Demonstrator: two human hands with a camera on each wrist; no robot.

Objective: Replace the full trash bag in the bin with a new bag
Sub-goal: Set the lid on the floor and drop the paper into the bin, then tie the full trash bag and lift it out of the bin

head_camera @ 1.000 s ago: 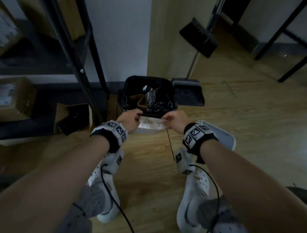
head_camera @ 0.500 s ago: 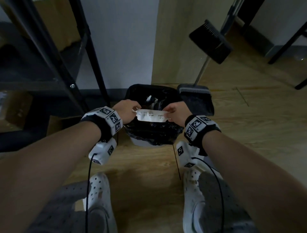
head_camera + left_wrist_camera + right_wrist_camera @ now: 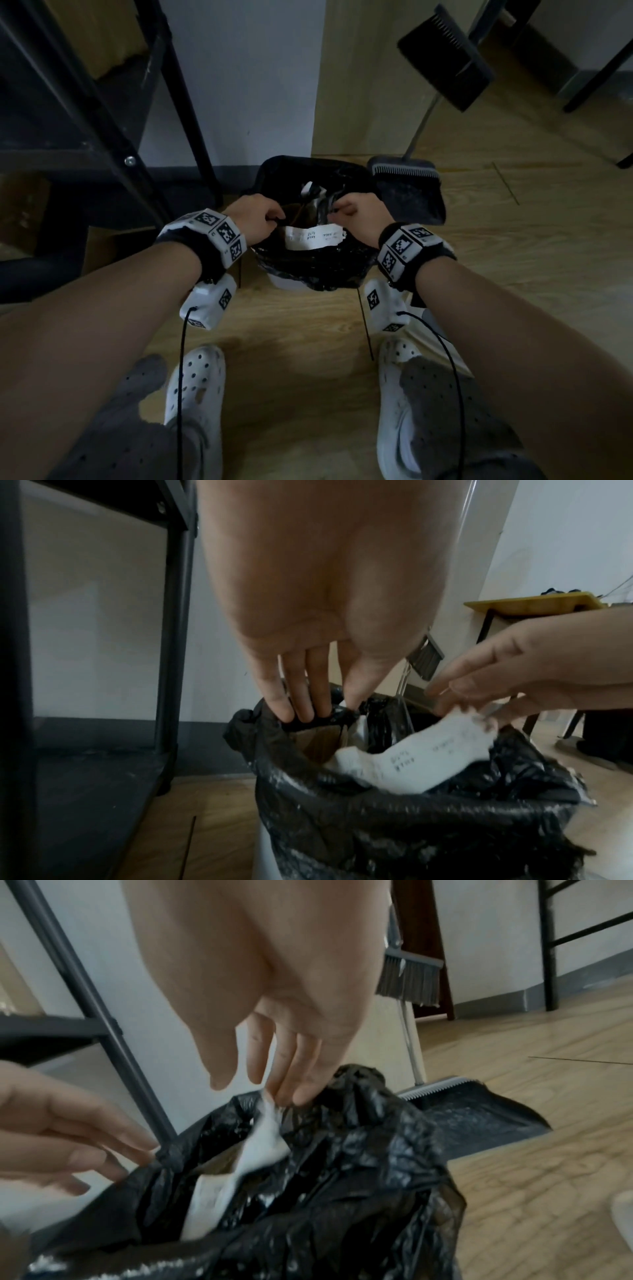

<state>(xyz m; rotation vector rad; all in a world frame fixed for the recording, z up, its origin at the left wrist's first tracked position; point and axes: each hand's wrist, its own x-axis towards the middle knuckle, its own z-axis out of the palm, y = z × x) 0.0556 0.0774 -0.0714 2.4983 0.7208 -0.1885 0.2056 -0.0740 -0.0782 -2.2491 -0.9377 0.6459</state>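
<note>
A white bin [image 3: 284, 284] stands on the wood floor, lined with a black trash bag [image 3: 318, 267] stuffed with rubbish. A white printed paper slip [image 3: 313, 236] lies across the near rim, over the bag's mouth. My left hand [image 3: 265, 217] is at the left rim, where its fingers [image 3: 308, 710] and thumb pinch a bunched bit of the bag [image 3: 411, 818]. My right hand [image 3: 342, 210] is at the right rim. Its fingertips [image 3: 291, 1093] touch the bag's edge [image 3: 356, 1080] and the slip's end [image 3: 263, 1139], with the thumb held apart.
A dark dustpan [image 3: 407, 195] sits right behind the bin, and a broom [image 3: 445, 58] leans by the wall. A black shelf rack [image 3: 191, 113] stands to the left with cardboard boxes under it. My feet in white clogs [image 3: 195, 387] are just in front.
Both hands held the paper slip stretched between them; now it lies on the bag's near rim. The hands have moved forward to the bag's left and right edges.
</note>
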